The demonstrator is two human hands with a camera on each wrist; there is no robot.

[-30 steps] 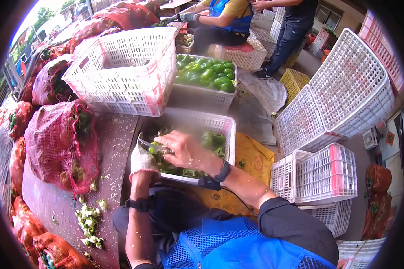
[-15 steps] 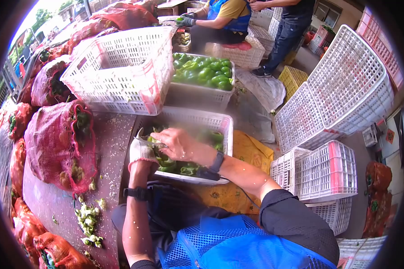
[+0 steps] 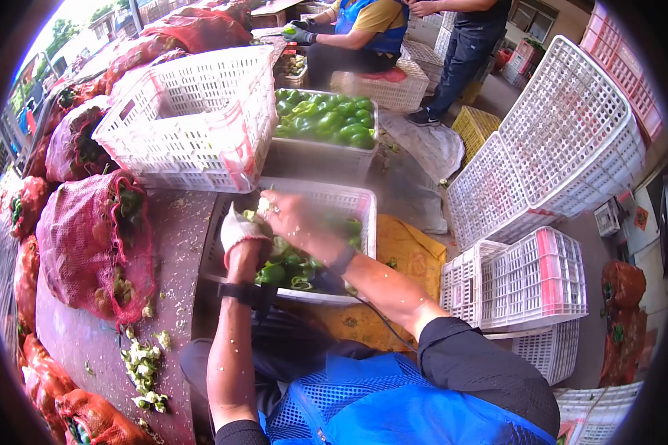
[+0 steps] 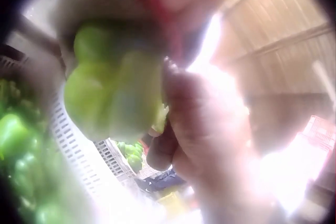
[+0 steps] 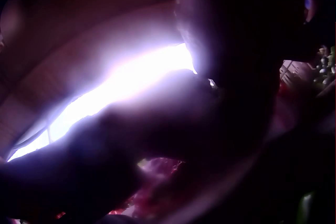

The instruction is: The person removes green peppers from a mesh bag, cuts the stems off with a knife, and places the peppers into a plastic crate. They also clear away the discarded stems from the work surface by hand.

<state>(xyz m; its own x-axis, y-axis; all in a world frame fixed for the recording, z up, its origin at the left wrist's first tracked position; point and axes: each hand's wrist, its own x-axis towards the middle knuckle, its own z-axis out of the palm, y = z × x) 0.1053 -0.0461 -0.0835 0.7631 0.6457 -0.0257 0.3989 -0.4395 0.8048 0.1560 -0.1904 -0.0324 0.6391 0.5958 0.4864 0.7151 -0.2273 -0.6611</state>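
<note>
My left hand [image 3: 241,231], in a whitish glove, holds a green bell pepper [image 4: 113,95] over the near white crate [image 3: 364,204]. The pepper fills the middle of the left wrist view. My bare right hand [image 3: 298,222] is close against it, blurred, its thumb and fingertips at the pepper's side. A pale, whitish pepper core [image 3: 267,207] shows at the right fingertips. Below both hands, green peppers [image 3: 293,271] lie in the crate. The right wrist view is dark and shows mostly blurred hand.
An upper white crate [image 3: 193,141] stands beyond on the left, beside a crate of green peppers [image 3: 334,119]. Cut pepper cores [image 3: 142,363] and a red mesh sack [image 3: 89,252] lie on the board at left. Stacked white crates [image 3: 527,274] stand at right. Two people are at the back.
A curved metal blade showed at my right fingers earlier; now it is out of sight and a pale core shows there. Both hands have lifted slightly, and the view has shifted a little.
</note>
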